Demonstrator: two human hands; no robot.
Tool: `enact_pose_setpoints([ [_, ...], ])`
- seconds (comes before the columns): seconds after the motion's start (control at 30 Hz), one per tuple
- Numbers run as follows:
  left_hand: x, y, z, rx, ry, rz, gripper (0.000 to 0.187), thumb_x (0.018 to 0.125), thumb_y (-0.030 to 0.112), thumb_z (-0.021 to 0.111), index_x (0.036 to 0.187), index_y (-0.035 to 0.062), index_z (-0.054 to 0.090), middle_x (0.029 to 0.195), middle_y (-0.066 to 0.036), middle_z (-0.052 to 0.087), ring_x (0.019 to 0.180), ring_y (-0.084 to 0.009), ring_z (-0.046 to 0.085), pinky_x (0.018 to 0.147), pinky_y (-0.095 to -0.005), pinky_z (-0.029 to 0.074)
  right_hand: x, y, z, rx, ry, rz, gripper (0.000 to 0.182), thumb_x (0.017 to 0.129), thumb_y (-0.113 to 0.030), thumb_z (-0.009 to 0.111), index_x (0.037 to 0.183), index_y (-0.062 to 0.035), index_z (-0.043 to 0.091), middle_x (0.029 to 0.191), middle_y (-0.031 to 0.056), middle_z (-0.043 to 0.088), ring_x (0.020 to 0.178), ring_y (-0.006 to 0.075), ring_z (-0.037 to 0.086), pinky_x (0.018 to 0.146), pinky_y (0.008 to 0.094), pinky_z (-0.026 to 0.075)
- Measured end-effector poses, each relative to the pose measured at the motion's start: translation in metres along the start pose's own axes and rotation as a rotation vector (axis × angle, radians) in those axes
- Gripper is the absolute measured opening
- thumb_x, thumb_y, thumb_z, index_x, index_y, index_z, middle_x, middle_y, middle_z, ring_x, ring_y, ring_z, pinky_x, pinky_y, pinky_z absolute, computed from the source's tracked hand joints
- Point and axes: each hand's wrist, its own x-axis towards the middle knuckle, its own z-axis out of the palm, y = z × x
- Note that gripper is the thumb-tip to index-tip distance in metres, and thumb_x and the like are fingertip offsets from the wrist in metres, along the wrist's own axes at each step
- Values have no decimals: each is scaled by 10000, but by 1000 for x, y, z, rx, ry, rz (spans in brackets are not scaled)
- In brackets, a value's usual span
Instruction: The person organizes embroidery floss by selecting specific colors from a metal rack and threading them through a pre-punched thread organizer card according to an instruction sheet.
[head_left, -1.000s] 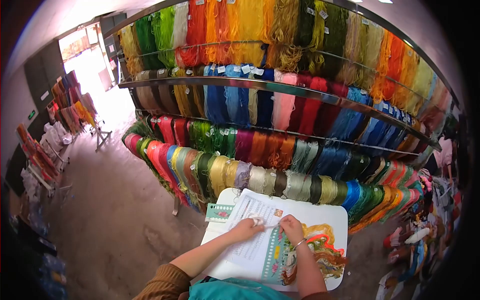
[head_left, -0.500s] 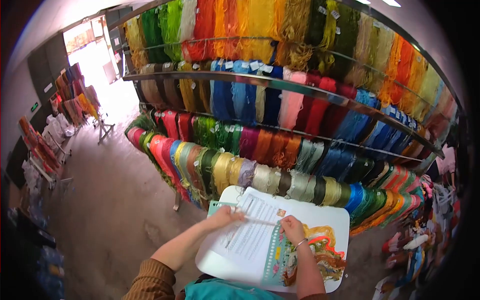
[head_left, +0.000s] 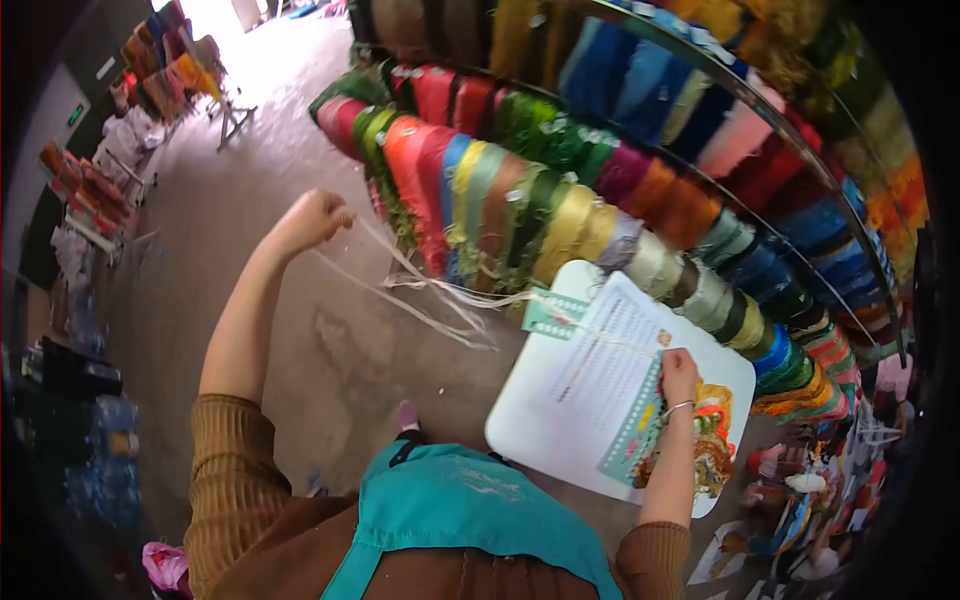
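- We take the white tabletop (head_left: 530,420) as our landmark; it sits low and right of centre in the head view.
- Our left hand (head_left: 312,218) is raised well away from the tabletop, up and to its left, above the concrete floor (head_left: 250,200). Its fingers are curled tight into a fist, pinching a bundle of pale threads (head_left: 420,290).
- The pale threads run taut from that fist down and to the right, fanning into several strands, and reach the far left corner of the tabletop, where they pass over a small green card (head_left: 552,312) lying on that corner.
- Our right hand (head_left: 679,371) rests on the tabletop near its right side, fingers pressed together on the end of one strand, at the edge of a printed sheet (head_left: 600,375). A thin bangle (head_left: 678,407) circles the wrist.
- The printed sheet lies flat across the middle of the tabletop; beside it, under the right forearm, lies a green-bordered chart (head_left: 628,440).
- A tangle of orange, yellow and red skeins (head_left: 715,440) lies on the right edge of the tabletop, touching the chart.
- Just beyond the far edge of the tabletop hang rows of coloured yarn hanks (head_left: 520,210) on a curved rack, tier above tier.
- Below the tabletop, nearest us, we see a teal apron (head_left: 460,510) over brown ribbed sleeves (head_left: 225,480).
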Motion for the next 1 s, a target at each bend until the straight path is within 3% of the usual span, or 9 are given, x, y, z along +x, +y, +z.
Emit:
enact_pose_setpoints([
  [0.13,-11,-12,-36,-25,-33,134,265,886,246,606,863,-5,687,665,-111,612,626,-158,585,605,-341,467,-23,-91,21,-516,293,-65,175,862,-224,647,904,-60,602,699,93,646,631,205,637,591,323,498],
  [0.23,-13,0,-32,-189,-210,260,248,902,240,599,881,2,666,652,-102,586,610,-158,560,599,-340,461,-18,-175,87,-85,216,-394,321,829,-169,685,1124,-76,603,891,86,679,699,184,637,642,317,511],
  [0.27,-15,9,-28,-222,-277,321,247,905,239,597,883,0,657,663,-103,588,619,-159,561,606,-342,462,-17,-210,123,72,130,-577,405,815,-78,689,1205,-67,584,1060,77,658,711,122,618,653,275,513],
  [0.3,-15,18,-24,-253,-340,386,247,908,238,594,885,-3,647,674,-104,590,628,-159,562,613,-343,463,-49,-291,143,366,-191,-221,505,809,-14,681,1288,-61,530,1202,74,613,735,84,623,678,229,513],
  [0.4,-13,31,-15,-309,-443,585,264,917,235,590,896,-25,629,761,-135,622,708,-174,579,690,-342,474,-89,-408,214,704,-714,-345,759,809,2,671,1470,-102,314,1410,123,456,828,78,642,715,219,521],
  [0.43,-17,31,-21,-427,-489,548,262,914,230,597,901,-30,627,758,-133,619,712,-171,577,692,-342,473,-101,-435,231,885,-804,-297,618,833,-15,660,1397,-79,417,1264,93,560,845,66,621,713,213,504],
  [0.53,-4,4,-46,-473,-458,606,270,930,248,615,908,-19,649,726,-36,596,689,-120,543,638,-310,451,-78,-443,228,392,-837,-234,141,931,-122,610,1040,-42,648,716,-35,593,526,17,451,441,193,320],
  [0.8,48,-138,-84,-681,-581,71,254,974,251,572,877,34,661,605,65,434,531,-29,345,481,-212,252,21,-368,98,801,-199,-44,144,973,-149,558,941,-30,631,615,-84,431,462,-7,270,400,169,198],
  [1.0,93,-76,-93,-708,-500,89,227,985,215,550,871,40,639,685,42,488,552,-34,386,491,-203,295,43,-380,81,567,-175,-111,130,943,-135,582,909,-45,669,618,-84,487,490,-6,352,432,173,235],
])
